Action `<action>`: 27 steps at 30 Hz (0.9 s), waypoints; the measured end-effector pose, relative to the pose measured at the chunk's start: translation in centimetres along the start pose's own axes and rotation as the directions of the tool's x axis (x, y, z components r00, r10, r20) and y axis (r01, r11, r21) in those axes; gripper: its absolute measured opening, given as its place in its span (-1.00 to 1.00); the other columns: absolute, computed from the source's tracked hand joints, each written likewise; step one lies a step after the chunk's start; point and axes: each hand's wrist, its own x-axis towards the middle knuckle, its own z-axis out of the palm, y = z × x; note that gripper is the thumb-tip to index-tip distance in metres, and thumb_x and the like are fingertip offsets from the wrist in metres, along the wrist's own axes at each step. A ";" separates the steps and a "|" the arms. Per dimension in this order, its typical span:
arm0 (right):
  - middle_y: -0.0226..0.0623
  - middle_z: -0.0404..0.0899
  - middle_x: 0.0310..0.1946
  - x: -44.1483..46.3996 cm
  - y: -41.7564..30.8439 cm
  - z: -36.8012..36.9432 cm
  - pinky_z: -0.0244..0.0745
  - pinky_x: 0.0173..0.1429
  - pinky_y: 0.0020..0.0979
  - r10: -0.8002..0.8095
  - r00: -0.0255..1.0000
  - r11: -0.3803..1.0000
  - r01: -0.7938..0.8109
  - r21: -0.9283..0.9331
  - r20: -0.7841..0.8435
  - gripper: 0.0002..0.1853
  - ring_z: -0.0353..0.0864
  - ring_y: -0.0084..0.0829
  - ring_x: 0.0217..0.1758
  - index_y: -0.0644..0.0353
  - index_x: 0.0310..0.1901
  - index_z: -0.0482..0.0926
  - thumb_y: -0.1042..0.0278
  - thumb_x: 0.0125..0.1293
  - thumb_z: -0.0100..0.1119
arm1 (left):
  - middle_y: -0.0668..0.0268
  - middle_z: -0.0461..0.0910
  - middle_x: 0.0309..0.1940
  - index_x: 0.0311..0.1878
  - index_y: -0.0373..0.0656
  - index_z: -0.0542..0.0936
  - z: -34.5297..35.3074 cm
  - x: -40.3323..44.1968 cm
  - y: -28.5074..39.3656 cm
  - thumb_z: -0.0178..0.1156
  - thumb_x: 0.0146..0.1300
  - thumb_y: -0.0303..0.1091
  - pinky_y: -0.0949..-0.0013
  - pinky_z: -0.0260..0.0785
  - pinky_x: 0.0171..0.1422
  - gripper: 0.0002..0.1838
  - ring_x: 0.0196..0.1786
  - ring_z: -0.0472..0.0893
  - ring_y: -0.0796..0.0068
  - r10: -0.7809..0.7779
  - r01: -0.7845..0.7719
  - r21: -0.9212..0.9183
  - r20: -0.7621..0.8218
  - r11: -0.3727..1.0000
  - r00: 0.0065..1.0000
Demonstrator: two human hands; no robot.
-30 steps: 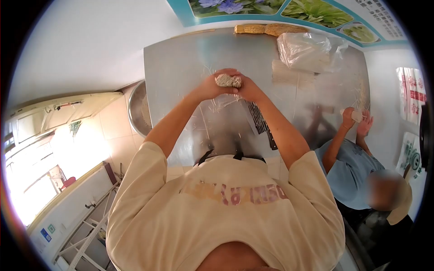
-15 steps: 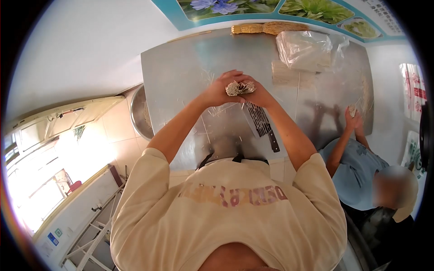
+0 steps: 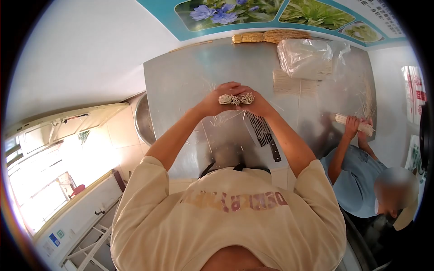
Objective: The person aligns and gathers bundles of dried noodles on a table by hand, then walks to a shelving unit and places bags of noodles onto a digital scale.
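Observation:
Both my hands are wrapped round a bundle of dried noodles (image 3: 237, 99), whose pale cut ends face up towards me. My left hand (image 3: 212, 102) closes on its left side and my right hand (image 3: 259, 104) on its right, with the fingers meeting at the far side. The bundle stands upright over the metal table (image 3: 181, 72). Just below my right hand lies a cleaver (image 3: 263, 135) with a slotted-looking dark blade and a black handle pointing towards me. Loose noodle bits (image 3: 221, 119) are scattered under and around my hands.
At the back right, a clear plastic bag (image 3: 305, 56) lies over a stack of noodles (image 3: 289, 83). A straw brush (image 3: 271, 36) rests along the wall. A metal bowl (image 3: 143, 119) stands off the table's left edge. To the right, a co-worker (image 3: 350, 176) holds another noodle bundle (image 3: 355, 124).
The bundle in my hands has tipped slightly and its ends spread wider. The co-worker's bundle has turned from end-on to lying sideways. My view has shifted slightly upward.

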 end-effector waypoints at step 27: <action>-0.27 0.65 -0.04 3.0 -21.6 -1.8 0.61 0.03 -0.43 -0.380 0.906 0.919 0.346 -0.190 -0.186 -0.69 0.65 -0.45 0.00 0.32 0.02 0.62 0.57 0.24 0.38 | 0.13 0.48 0.16 0.37 -0.21 0.38 -13.2 5.1 18.7 0.33 0.23 -0.04 0.02 0.22 0.40 -0.27 0.25 0.39 0.00 0.621 -0.434 0.665 -0.057 0.608 0.782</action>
